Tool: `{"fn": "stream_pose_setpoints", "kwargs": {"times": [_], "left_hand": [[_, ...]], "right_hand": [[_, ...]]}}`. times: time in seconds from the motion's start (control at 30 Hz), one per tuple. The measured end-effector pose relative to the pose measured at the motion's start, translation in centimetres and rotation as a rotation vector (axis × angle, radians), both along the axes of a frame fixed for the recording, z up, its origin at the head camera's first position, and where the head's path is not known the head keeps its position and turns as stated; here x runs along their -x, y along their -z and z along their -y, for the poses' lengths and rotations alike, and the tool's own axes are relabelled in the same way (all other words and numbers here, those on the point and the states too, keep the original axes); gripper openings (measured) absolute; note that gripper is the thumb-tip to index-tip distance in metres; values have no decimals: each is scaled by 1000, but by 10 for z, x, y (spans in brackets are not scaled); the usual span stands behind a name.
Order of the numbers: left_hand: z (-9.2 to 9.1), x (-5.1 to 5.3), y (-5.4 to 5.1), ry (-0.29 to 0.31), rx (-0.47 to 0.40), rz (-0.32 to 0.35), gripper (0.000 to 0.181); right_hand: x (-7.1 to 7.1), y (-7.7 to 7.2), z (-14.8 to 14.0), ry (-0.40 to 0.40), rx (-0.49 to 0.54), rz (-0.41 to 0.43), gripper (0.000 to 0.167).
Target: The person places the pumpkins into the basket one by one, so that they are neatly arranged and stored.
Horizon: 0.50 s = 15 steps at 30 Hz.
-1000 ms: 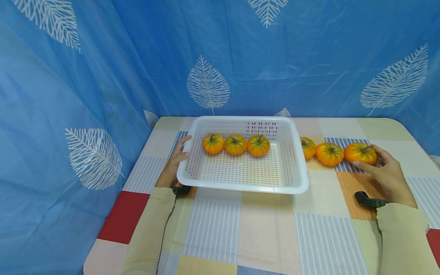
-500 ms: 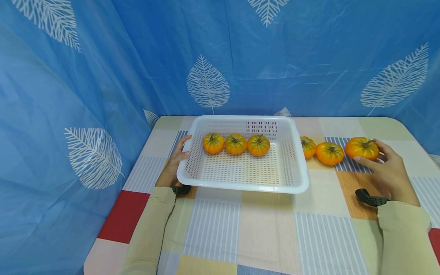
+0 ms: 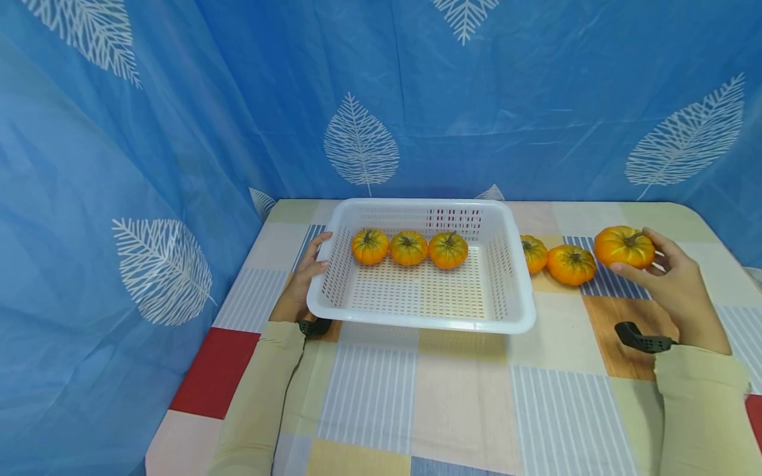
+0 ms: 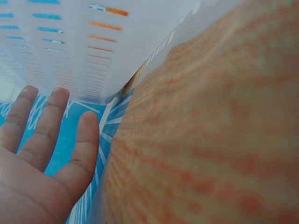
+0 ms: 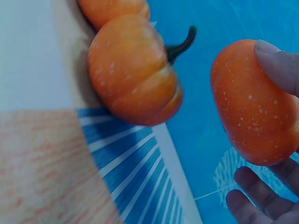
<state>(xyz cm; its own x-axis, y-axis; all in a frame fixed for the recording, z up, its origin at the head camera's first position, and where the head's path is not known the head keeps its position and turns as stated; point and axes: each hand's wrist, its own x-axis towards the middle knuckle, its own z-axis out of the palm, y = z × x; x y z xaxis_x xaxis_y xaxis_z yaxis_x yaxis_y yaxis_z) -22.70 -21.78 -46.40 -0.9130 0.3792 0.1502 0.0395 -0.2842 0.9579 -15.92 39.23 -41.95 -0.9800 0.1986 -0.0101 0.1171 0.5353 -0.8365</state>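
My right hand (image 3: 678, 284) holds a small orange pumpkin (image 3: 620, 246) between thumb and fingers, raised above the cloth at the right. The right wrist view shows the thumb on one side of this pumpkin (image 5: 252, 107) and fingers on the other. At the left end of a white slotted plastic basket (image 3: 417, 322), my left hand (image 3: 303, 277) rests against the rim. Its visible fingers are straight in the left wrist view, beside the basket wall (image 4: 74, 60); the thumb is hidden there. Three pumpkins (image 3: 408, 248) sit in a row inside the basket, towards its back.
Right of the basket, two more pumpkins (image 3: 571, 264) lie on the patchwork tablecloth (image 3: 464, 410); the basket wall partly covers one. A blue curtain (image 3: 452, 119) with white leaf prints hangs behind the table and along its left side.
My right hand has lifted the rightmost pumpkin off the cloth, slightly up and away from its neighbour. The left hand, basket and other pumpkins have stayed in place.
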Motion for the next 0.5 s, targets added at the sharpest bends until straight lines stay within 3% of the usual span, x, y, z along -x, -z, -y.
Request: {"fn": "stream_pose_setpoints", "kwargs": {"times": [0.5], "left_hand": [[0,0,-2,-6,18,11,60]], "right_hand": [[3,-15,19,-144,-74,-55,88]]}}
